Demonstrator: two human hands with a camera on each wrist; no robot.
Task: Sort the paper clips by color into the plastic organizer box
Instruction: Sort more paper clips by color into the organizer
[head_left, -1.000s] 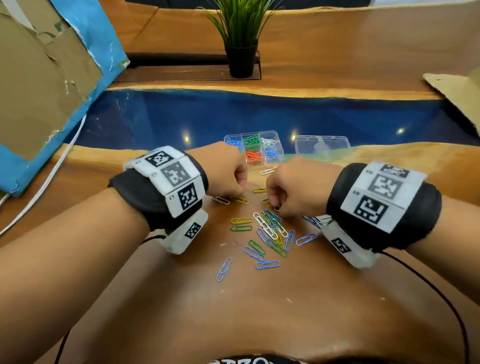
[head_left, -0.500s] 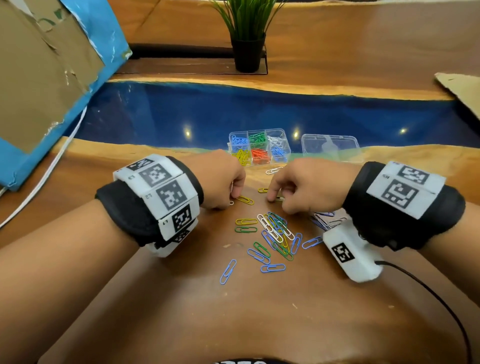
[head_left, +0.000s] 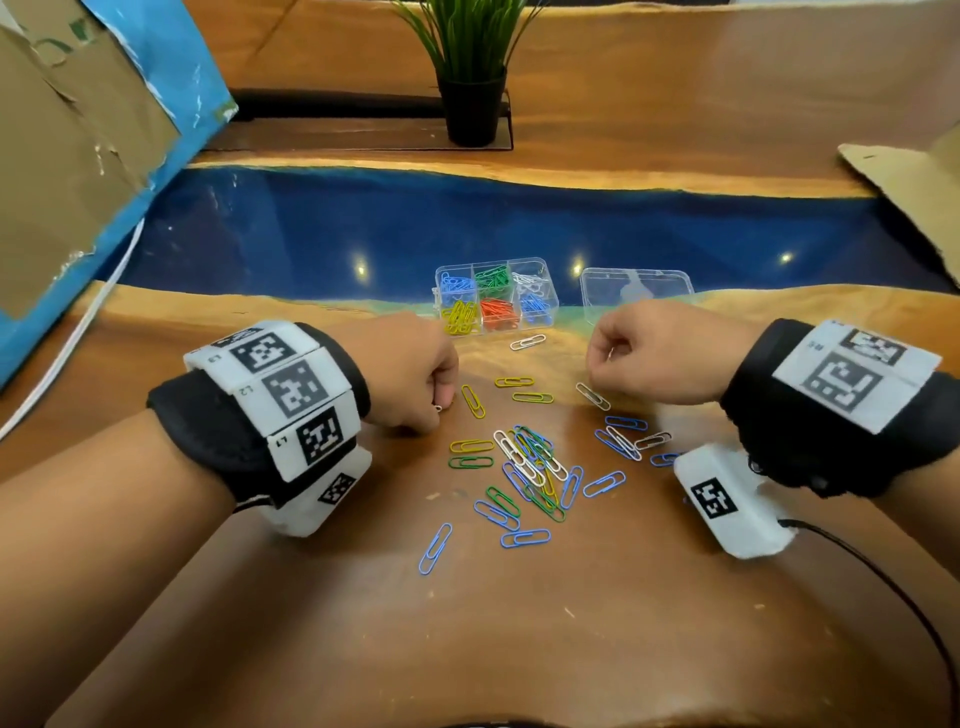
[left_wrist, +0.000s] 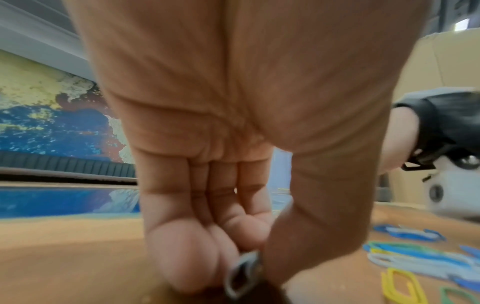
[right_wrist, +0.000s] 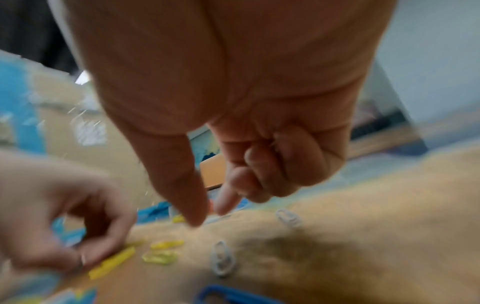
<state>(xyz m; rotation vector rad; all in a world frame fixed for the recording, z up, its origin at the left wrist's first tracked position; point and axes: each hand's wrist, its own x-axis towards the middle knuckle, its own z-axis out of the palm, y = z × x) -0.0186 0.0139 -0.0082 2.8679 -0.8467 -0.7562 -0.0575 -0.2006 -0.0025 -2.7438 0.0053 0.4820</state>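
My left hand (head_left: 410, 371) sits low over the wooden table (head_left: 519, 623), fingers curled, thumb and fingertips pinching a silver paper clip (left_wrist: 242, 273) whose loop pokes out below them in the left wrist view. My right hand (head_left: 660, 351) hovers off to the other side, fingers curled in, thumb and forefinger drawn together; the right wrist view is blurred, so I cannot tell whether anything is caught between them.

The plastic organizer box (head_left: 550, 299) stands open just beyond my hands, at the edge of the blue resin strip (head_left: 363, 223). Its six compartments already hold sorted clips: blue, green and white along the far row, yellow, red and blue along the near row. Its clear lid (head_left: 636, 291) lies just to the right of it.

Between my hands, a loose heap of paper clips (head_left: 530, 462) lies tangled on the wood, blue, white, green and yellow together. Three yellow clips (head_left: 514, 382) lie apart nearer the box, a white clip (head_left: 527, 342) just in front of it, and a silver one (head_left: 592, 396) right below my right hand. A lone blue clip (head_left: 435, 548) rests nearer to me.

A potted plant (head_left: 470, 67) stands at the far side, with cardboard (head_left: 67, 130) leaning on the left.
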